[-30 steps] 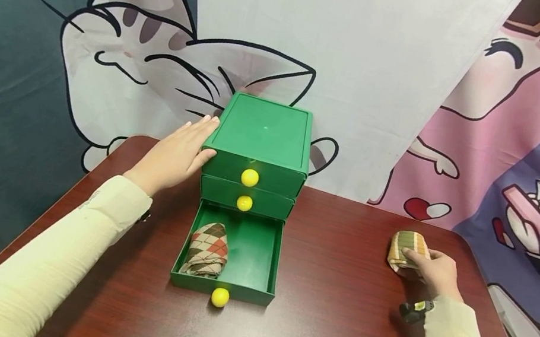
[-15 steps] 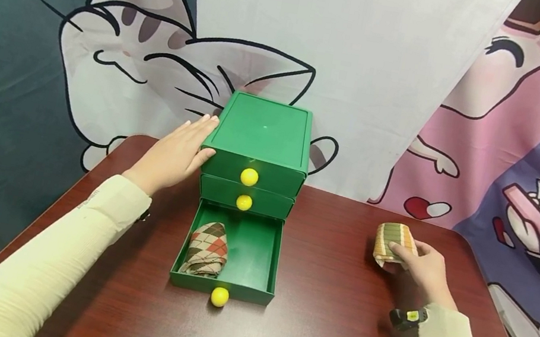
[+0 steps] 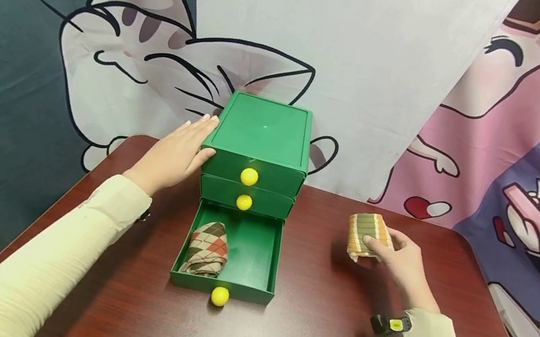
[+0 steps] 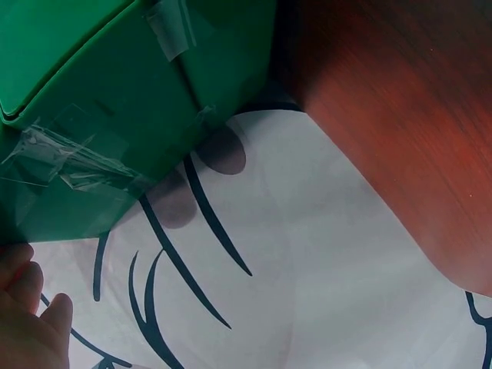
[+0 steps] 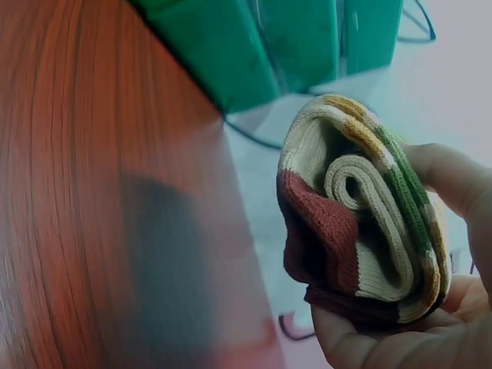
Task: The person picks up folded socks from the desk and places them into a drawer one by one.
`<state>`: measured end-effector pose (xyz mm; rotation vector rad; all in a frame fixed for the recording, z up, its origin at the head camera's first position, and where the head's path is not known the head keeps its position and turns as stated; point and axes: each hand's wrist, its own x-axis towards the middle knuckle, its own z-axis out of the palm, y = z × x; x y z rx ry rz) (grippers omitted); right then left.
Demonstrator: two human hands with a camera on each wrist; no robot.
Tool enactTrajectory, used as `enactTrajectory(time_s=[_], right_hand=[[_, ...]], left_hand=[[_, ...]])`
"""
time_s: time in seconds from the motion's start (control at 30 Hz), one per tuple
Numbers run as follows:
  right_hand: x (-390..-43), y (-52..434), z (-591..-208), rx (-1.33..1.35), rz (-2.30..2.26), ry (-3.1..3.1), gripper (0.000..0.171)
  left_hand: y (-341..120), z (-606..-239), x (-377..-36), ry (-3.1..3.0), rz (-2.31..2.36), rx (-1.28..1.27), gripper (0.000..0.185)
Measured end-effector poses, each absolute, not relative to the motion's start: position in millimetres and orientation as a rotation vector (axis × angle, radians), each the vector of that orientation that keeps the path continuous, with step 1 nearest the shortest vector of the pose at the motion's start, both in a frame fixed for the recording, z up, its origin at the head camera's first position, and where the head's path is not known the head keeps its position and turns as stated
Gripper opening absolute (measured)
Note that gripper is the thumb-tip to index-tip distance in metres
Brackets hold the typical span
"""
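A green drawer box (image 3: 265,131) with yellow knobs stands at the back of the table, its bottom drawer (image 3: 255,250) pulled out. Inside that drawer, on the left, lies a rolled argyle sock bundle (image 3: 208,249). My left hand (image 3: 172,154) rests with straight fingers against the box's left side; in the left wrist view its fingertips (image 4: 27,284) show beside the taped green wall. To the right of the box, my right hand (image 3: 405,264) holds a rolled striped sock bundle (image 3: 368,235) above the table. The right wrist view shows the sock's coiled end (image 5: 361,223) between thumb and fingers.
The dark red wooden table (image 3: 306,331) extends around the box. Behind it hangs a cloth backdrop (image 3: 360,88) printed with cartoon animals, close to the table's back edge. The two upper drawers (image 3: 270,198) are pushed in.
My right hand has lifted the striped sock bundle and carried it left toward the drawer box. The left hand, the box and the argyle bundle have stayed in place.
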<state>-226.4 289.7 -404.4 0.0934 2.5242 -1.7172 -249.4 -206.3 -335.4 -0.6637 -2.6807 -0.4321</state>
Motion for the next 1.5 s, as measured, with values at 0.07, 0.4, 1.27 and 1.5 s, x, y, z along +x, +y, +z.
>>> enactTrajectory(time_s=[0.07, 0.4, 1.27, 1.5], right_hand=[[-222, 282, -400, 0.077, -1.696, 2.550, 0.071], [-204, 248, -390, -0.004, -1.667, 2.631, 0.063], [-170, 149, -380, -0.226, -1.829, 2.409, 0.050], [-168, 122, -386, -0.231, -1.783, 2.484, 0.051]], left_hand=[[-206, -335, -249, -2.677, -0.433, -0.664, 0.063], [-206, -336, -249, -2.677, -0.414, -0.661, 0.063], [-207, -335, -249, -2.685, -0.414, -0.650, 0.063], [-206, -335, -248, -2.686, -0.421, -0.649, 0.063]])
